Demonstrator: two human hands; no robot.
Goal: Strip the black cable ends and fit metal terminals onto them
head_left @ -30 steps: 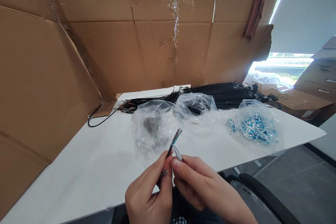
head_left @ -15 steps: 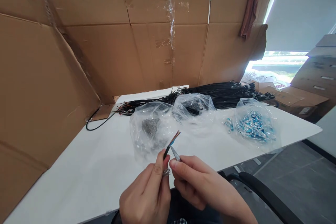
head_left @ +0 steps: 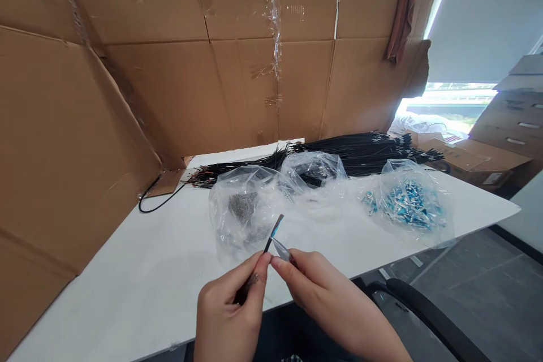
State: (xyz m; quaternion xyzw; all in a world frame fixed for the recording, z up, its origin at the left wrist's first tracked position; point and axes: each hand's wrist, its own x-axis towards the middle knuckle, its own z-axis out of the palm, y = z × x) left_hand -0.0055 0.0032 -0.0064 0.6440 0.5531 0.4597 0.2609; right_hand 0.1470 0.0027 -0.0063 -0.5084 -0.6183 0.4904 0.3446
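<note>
left hand (head_left: 231, 308) pinches black cable (head_left: 271, 237), axis slanting to upper right | right hand (head_left: 322, 294) pinches metal sleeve (head_left: 280, 249) touching cable's stripped end, frame centre-bottom

No legible writing appears anywhere in the scene. A faint stamped mark on the taped cardboard screen (head_left: 297, 8) behind the tabletop is too blurred to read, and pale labels on the stacked cartons (head_left: 515, 124) at far right are too small to make out.
</note>
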